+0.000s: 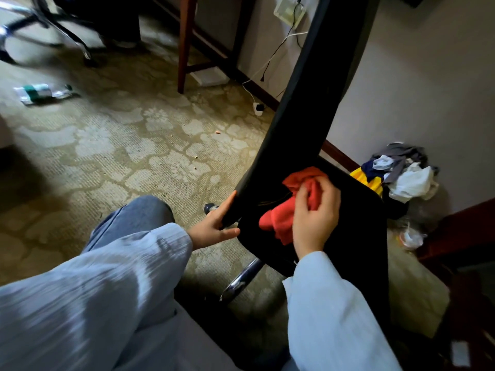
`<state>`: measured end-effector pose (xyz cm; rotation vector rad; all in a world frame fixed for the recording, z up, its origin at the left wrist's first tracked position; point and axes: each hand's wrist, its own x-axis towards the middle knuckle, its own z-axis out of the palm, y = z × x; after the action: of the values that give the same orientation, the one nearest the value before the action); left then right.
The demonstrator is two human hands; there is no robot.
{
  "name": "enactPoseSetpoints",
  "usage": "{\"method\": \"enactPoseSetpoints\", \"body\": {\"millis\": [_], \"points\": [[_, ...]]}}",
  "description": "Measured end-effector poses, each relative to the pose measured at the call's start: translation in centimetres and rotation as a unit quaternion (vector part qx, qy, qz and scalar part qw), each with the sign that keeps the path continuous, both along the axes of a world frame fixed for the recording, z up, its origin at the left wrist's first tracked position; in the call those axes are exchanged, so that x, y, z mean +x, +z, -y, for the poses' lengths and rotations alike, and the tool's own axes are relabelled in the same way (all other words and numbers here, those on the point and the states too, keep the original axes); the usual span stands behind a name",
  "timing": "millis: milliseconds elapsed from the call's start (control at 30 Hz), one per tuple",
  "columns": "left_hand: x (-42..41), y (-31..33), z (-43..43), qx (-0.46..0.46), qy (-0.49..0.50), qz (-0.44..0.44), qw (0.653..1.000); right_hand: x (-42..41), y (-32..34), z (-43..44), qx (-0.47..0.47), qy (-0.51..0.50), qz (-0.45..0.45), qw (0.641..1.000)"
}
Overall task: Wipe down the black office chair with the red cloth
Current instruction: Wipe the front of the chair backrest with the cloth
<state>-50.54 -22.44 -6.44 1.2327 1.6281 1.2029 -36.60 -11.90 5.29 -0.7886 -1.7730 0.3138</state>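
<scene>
Nearest, two pale-sleeved arms reach forward. The left hand [214,226] clasps the near left edge of the black office chair [321,76], thumb above and fingers below. Just right of it, the right hand [316,218] has its grip curled round the bunched red cloth [281,220], which lies on the seat. The cloth looks soft and light, best held wadded. The chair, on a chrome base [241,279], probably swivels, so brace its frame.

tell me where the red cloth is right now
Head view, right of centre: the red cloth lies bunched on the black office chair, gripped by the right hand, just right of the left hand at the chair's edge.
</scene>
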Motion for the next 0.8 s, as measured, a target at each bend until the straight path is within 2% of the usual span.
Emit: {"method": "enactPoseSetpoints", "body": {"millis": [67, 133, 300, 400, 467, 500, 567, 600, 667, 700, 767, 800], "points": [[0.1, 0.0, 0.0, -0.002, 0.000, 0.016, 1.000, -0.8, -0.8, 0.7, -0.003, 0.032, 0.045, 0.998], [0.1, 0.0, 0.0, -0.006, 0.004, 0.023, 1.000, -1.6, -1.9, 1.1, -0.011, 0.021, 0.084, 0.996], [-0.1, -0.7, 0.1, -0.005, 0.005, 0.027, 1.000, -2.3, -3.9, 1.6, -0.099, 0.001, 0.019, 0.995], [-0.1, -1.0, -0.1, -0.002, 0.007, 0.045, 0.999, -1.5, -5.0, 1.7, -0.159, 0.042, 0.029, 0.986], [-0.1, -1.4, -0.2, 0.008, 0.011, 0.053, 0.998, -0.9, -6.3, 1.3, -0.231, 0.066, 0.113, 0.964], [-0.1, -1.5, -0.3, 0.011, 0.009, 0.059, 0.998, -0.5, -7.2, 1.1, -0.266, 0.071, 0.194, 0.942], [-0.1, -1.4, -0.2, 0.013, -0.005, 0.078, 0.997, 0.2, -8.7, 1.1, -0.283, 0.084, 0.351, 0.889], [-0.1, -1.3, -0.2, 0.014, -0.007, 0.083, 0.996, 0.6, -9.2, 1.4, -0.287, 0.089, 0.385, 0.873], [0.2, -1.1, 0.2, 0.019, 0.033, 0.052, 0.998, 0.9, -9.4, 2.4, -0.297, 0.090, 0.364, 0.878], [0.6, -1.0, 0.4, 0.028, 0.093, 0.000, 0.995, 0.9, -9.3, 2.9, -0.307, 0.091, 0.323, 0.891], [2.7, -0.7, 0.7, 0.054, 0.256, -0.086, 0.961, 0.8, -8.5, 3.6, -0.347, 0.106, 0.214, 0.907], [4.2, -0.4, 0.8, 0.074, 0.314, -0.080, 0.943, 0.7, -7.8, 3.8, -0.371, 0.121, 0.156, 0.907]]}}
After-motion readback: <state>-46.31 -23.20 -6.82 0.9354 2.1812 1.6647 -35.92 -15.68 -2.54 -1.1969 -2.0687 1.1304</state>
